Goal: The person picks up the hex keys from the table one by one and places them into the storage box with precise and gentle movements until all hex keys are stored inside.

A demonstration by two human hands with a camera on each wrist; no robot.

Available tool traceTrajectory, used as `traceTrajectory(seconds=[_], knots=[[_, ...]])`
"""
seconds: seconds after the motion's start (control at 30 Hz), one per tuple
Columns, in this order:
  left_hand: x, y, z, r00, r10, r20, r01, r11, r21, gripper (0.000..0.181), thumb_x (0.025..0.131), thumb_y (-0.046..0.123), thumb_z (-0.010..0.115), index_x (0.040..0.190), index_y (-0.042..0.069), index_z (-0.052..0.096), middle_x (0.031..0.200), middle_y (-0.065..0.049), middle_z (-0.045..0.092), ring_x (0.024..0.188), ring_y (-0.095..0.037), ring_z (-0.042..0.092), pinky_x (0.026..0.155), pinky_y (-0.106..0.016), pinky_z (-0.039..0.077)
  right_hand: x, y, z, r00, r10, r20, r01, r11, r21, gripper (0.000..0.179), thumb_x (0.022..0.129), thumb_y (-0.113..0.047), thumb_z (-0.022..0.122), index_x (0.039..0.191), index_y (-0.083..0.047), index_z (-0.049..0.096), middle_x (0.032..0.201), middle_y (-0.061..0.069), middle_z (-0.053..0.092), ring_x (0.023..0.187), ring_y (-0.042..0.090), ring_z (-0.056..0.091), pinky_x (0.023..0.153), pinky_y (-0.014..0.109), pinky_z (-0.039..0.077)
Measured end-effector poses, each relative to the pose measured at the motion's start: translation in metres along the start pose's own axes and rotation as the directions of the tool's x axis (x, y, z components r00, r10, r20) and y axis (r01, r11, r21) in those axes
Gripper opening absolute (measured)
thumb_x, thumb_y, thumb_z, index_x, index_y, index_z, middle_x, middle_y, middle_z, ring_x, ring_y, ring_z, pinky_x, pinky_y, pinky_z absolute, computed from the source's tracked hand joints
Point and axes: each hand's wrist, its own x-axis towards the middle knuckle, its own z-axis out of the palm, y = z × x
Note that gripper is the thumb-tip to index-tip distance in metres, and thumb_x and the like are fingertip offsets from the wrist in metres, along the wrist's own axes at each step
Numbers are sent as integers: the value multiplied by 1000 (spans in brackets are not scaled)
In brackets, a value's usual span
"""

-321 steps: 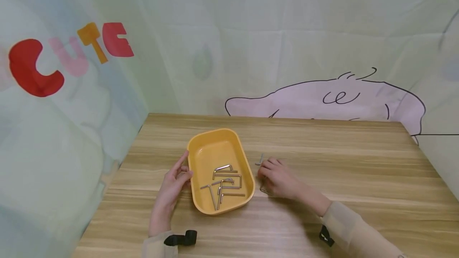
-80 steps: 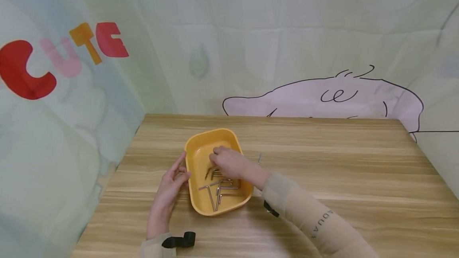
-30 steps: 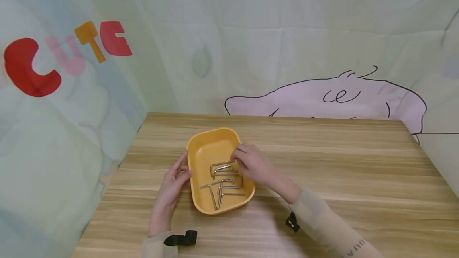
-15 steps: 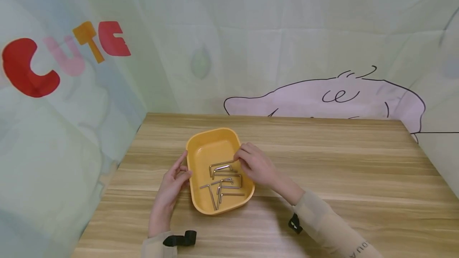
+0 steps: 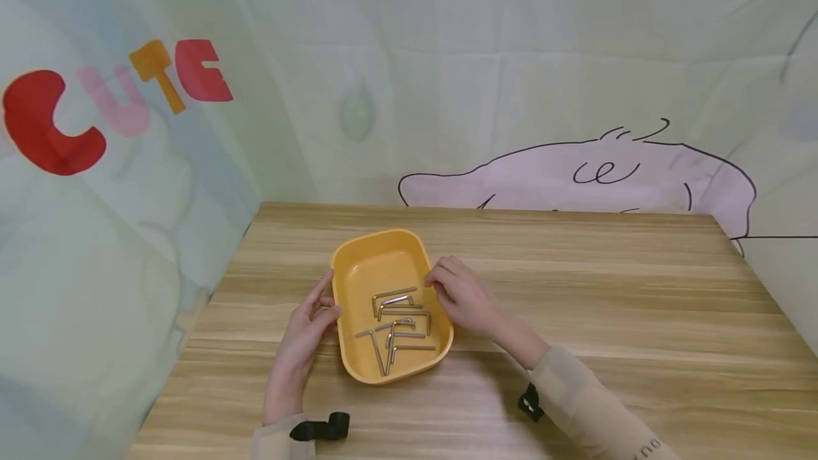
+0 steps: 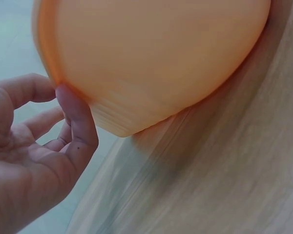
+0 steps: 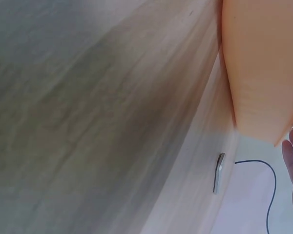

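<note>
A yellow tray (image 5: 377,261) stands on the wooden table, holding several silver L-shaped hex keys (image 5: 399,332) in its nearer part. My left hand (image 5: 303,336) holds the tray at its left rim, thumb and index finger against it; the left wrist view shows the thumb tip (image 6: 63,92) on the rim. My right hand (image 5: 466,297) is at the right rim with bent fingers and no key visible in it. In the right wrist view its fingertips (image 7: 287,148) are close to the rim; contact is unclear. Another hex key (image 7: 218,174) lies on the table, hidden in the head view.
The wooden table (image 5: 607,289) extends to the right of the tray. A printed cloth backdrop (image 5: 319,91) rises behind and to the left. Black wrist mounts (image 5: 322,426) sit on both sleeves.
Earlier my right hand was at keys on the table, then inside the tray. It has since drawn back to the right rim, leaving one more key inside. My left hand has stayed put.
</note>
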Motion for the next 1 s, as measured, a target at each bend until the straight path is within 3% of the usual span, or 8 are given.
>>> traceTrajectory(seconds=[0.27, 0.47, 1.0], knots=[[-1, -2, -2, 1000, 4, -3, -4, 1000, 0, 66, 93, 3, 55, 151, 26, 32, 94, 6, 49, 74, -4, 53, 71, -21, 49, -6, 4, 0, 1000, 13, -22, -12, 998, 58, 17, 83, 5, 62, 91, -10, 64, 90, -1, 60, 85, 11, 52, 74, 23, 48], [-2, -3, -4, 1000, -3, 2, 3, 1000, -11, 66, 94, 2, 54, 151, 27, 31, 95, 5, 49, 76, -4, 53, 70, -20, 49, -11, 10, 0, 998, 67, 4, -68, 995, 76, 17, 82, 4, 63, 90, -11, 63, 91, -2, 60, 88, 11, 53, 76, 23, 50], [-1, -1, -1, 1000, 13, 3, -13, 1000, -12, 67, 92, 2, 56, 151, 23, 32, 97, 4, 50, 80, -6, 56, 71, -20, 51, -27, 31, -9, 992, 123, 42, -124, 992, 34, 20, 76, 8, 66, 86, -10, 65, 89, -2, 62, 88, 13, 54, 79, 28, 51]])
